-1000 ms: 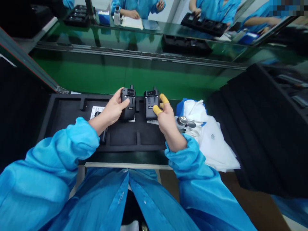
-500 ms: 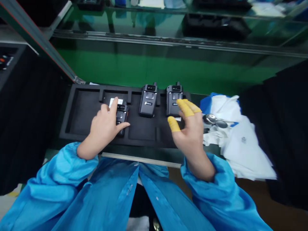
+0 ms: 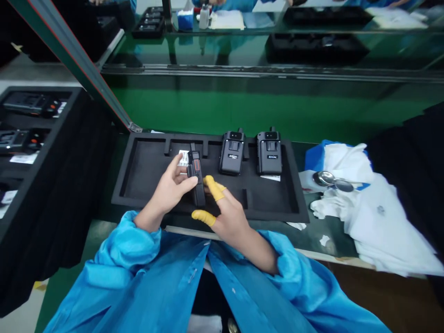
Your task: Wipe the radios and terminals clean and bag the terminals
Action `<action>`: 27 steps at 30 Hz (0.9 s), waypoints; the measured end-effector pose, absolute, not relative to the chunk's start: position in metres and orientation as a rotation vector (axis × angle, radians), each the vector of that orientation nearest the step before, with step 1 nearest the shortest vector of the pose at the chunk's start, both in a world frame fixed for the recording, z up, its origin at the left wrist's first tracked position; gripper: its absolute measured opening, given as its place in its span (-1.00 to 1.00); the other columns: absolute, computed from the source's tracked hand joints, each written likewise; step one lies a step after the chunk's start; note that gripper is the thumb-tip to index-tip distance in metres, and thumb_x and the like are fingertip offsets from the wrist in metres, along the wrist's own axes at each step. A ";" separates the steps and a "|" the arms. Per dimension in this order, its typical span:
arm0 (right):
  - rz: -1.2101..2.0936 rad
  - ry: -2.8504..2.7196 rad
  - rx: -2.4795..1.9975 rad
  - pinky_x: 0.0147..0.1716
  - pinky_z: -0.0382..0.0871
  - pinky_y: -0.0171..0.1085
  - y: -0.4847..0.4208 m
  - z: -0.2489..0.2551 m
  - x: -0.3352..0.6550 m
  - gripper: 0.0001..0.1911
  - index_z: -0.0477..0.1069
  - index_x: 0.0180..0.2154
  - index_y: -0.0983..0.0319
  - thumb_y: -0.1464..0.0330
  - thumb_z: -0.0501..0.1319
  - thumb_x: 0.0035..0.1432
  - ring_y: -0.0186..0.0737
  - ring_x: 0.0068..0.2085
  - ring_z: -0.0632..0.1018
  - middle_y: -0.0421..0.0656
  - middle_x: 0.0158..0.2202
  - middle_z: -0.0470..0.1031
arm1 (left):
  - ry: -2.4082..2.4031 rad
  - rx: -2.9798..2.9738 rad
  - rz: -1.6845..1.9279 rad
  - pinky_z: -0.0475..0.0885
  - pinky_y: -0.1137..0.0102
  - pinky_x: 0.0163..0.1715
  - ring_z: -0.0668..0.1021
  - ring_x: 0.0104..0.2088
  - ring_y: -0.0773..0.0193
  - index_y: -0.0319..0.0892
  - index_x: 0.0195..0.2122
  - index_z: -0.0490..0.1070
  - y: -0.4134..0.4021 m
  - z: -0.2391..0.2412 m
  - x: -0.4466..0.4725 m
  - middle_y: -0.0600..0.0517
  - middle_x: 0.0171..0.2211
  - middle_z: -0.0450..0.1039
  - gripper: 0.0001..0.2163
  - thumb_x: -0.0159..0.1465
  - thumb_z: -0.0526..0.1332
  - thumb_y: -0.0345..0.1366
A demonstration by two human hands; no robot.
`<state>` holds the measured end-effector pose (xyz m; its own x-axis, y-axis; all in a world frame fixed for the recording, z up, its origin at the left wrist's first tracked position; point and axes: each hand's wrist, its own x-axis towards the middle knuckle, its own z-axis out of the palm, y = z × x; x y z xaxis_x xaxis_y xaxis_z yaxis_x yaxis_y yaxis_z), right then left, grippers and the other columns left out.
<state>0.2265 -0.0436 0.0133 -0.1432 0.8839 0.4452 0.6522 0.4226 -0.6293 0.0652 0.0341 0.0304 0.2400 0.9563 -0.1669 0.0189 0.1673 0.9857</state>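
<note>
A black foam tray (image 3: 138,159) lies on the green bench in front of me. Two black radio units (image 3: 231,151) (image 3: 269,151) sit upright in its right-hand slots. My left hand (image 3: 169,189) grips a third black radio (image 3: 195,178), turned on its edge over the middle of the tray, orange stripe showing. My right hand (image 3: 224,212), with yellow finger cots on thumb and two fingers, touches the same radio from the right, fingers loosely apart. A white label (image 3: 182,157) lies in the slot behind the held radio.
White cloths (image 3: 374,208) and a blue one lie right of the tray, with a shiny metal piece (image 3: 328,179) on top. A black rack with more devices (image 3: 24,120) stands at the left. A grey frame bar (image 3: 79,64) slants down to the tray's corner. Other workers' benches lie beyond.
My left hand lifted the third radio out of its slot and turned it on edge. My right hand left the right-most radio and came over to the held one. The view shifted left.
</note>
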 end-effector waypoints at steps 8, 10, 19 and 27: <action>0.260 -1.881 -1.340 0.07 0.46 -0.15 -0.051 0.003 0.214 -0.26 0.14 0.27 0.23 0.04 0.16 0.14 -0.09 0.10 0.49 0.04 0.07 0.47 | 0.821 1.025 0.920 0.42 0.25 -0.01 0.54 -0.06 0.11 -0.17 0.07 0.40 0.027 0.016 0.062 -0.07 -0.03 0.50 -0.34 -0.10 0.48 -0.19; 0.244 -1.863 -1.343 0.05 0.48 -0.16 -0.054 0.004 0.213 -0.25 0.18 0.25 0.26 0.04 0.18 0.13 -0.08 0.08 0.51 0.07 0.04 0.49 | 0.804 1.042 0.874 0.43 0.23 -0.02 0.53 -0.04 0.08 -0.17 0.08 0.39 0.027 0.017 0.061 -0.09 -0.01 0.49 -0.30 -0.14 0.50 -0.24; 0.614 -1.540 -1.386 0.07 0.46 -0.06 -0.061 -0.001 0.209 -0.35 0.06 0.26 0.21 0.39 0.16 0.14 -0.10 0.10 0.49 0.02 0.13 0.42 | 0.865 1.467 1.145 0.53 0.26 -0.07 0.46 0.01 0.15 0.02 0.15 0.29 0.007 0.027 0.063 -0.03 0.02 0.28 -0.41 0.08 0.39 -0.25; 0.380 -1.404 -1.287 0.04 0.48 -0.14 -0.064 -0.014 0.204 -0.51 0.29 0.09 0.14 0.48 0.13 0.10 -0.17 0.02 0.56 -0.10 0.01 0.53 | 0.876 2.026 1.420 0.55 0.33 -0.12 0.51 -0.04 0.21 0.05 0.15 0.31 -0.016 0.036 0.060 0.00 -0.03 0.39 -0.55 0.24 0.26 -0.36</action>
<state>0.2037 -0.0644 -0.0137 0.2354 0.8354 0.4967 0.4706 0.3492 -0.8103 0.0604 -0.0157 0.0356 0.2446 0.7494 0.6153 0.2143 -0.6607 0.7194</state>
